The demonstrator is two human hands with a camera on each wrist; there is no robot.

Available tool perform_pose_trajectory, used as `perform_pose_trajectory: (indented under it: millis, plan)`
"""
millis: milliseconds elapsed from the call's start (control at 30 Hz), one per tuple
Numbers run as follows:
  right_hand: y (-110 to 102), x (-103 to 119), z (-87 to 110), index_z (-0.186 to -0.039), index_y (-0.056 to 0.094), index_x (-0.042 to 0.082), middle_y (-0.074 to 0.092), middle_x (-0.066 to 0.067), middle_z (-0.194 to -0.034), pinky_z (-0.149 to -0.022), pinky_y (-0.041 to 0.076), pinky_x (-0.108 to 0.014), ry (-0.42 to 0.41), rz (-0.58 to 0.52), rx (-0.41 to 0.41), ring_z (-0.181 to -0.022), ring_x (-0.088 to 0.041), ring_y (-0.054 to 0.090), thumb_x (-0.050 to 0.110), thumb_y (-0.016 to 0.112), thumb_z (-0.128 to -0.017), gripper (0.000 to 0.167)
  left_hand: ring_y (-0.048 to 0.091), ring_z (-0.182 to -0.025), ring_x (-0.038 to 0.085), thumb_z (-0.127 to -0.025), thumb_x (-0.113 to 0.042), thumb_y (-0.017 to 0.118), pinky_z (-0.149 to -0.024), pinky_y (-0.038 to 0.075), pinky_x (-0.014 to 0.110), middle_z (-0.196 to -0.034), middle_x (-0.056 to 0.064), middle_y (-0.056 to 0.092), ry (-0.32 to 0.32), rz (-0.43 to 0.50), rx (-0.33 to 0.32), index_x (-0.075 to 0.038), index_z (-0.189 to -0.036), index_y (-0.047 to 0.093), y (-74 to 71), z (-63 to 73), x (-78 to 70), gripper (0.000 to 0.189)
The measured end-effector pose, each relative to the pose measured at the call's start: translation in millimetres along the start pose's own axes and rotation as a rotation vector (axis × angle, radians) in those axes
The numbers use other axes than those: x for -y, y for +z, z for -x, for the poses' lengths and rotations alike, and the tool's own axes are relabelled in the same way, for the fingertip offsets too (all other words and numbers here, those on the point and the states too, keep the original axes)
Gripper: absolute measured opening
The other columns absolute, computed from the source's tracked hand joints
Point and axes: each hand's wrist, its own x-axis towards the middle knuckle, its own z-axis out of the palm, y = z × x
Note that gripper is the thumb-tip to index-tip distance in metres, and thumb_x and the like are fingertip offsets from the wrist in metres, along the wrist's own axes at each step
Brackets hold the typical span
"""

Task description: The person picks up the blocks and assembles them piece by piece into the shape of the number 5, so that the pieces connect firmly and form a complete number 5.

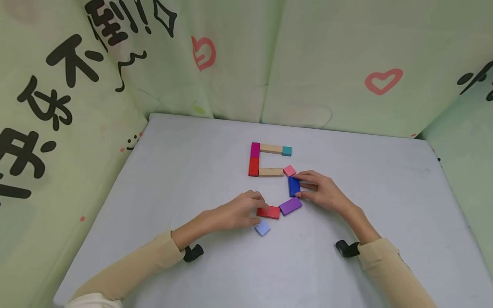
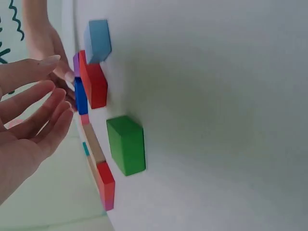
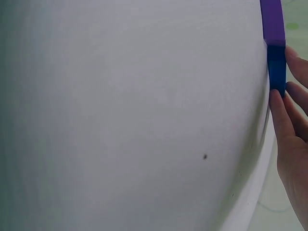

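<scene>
My right hand (image 1: 323,192) pinches a dark blue block (image 1: 294,187), thumb at its near end and a finger at its far end. A purple block (image 1: 290,206) lies slantwise at the blue block's near end, and a pink block (image 1: 289,170) is at its far end. My left hand (image 1: 242,209) hovers at the left end of a red block (image 1: 271,212), its fingers loosely bent with nothing between them in the left wrist view. A light blue block (image 1: 262,228) lies just below the red one. The left hand hides a green block (image 2: 126,144) from the head view.
Behind the hands, a magenta block (image 1: 255,150), another red block (image 1: 253,167), two plain wooden blocks and a teal block (image 1: 286,151) form an open-sided frame. The white table (image 1: 185,154) ends at a printed curtain (image 1: 308,64) at the back and sides.
</scene>
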Motion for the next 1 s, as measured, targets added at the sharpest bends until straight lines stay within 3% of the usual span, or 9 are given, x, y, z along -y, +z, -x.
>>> perform_pose_trajectory:
  millis: [167,400,1000]
  plan:
    - [0,0,-0.4,-0.145,0.057,0.003,0.052,-0.024,-0.146,-0.104,0.050,-0.049,0.008,-0.004,0.001,-0.129,-0.043,0.060,0.011,0.076,-0.093,0.055,0.059,-0.115,0.020,-0.090,-0.008,0.079,-0.092,0.054,0.019,-0.122,0.008,0.067,0.039,0.014,0.046,-0.004,-0.127,0.072,8.0,3.5,-2.3,0.037]
    - [1,2,-0.4,-0.144,0.058,0.002,0.053,-0.023,-0.145,-0.103,0.051,-0.048,0.005,-0.002,-0.001,-0.128,-0.043,0.061,0.010,0.077,-0.092,0.055,0.057,-0.118,0.016,-0.091,-0.010,0.078,-0.090,0.052,0.014,-0.125,0.005,0.066,0.039,-0.070,0.115,-0.008,-0.126,0.073,22.5,7.8,-3.4,0.035]
    - [0,0,-0.6,-0.145,0.057,0.003,0.052,-0.023,-0.147,-0.104,0.050,-0.050,0.020,-0.011,0.001,-0.130,-0.043,0.059,0.011,0.077,-0.093,0.057,0.054,-0.111,0.009,-0.092,-0.011,0.077,-0.087,0.050,0.011,-0.120,0.001,0.061,0.051,-0.148,0.126,-0.012,-0.127,0.073,37.4,12.4,-4.0,0.035]
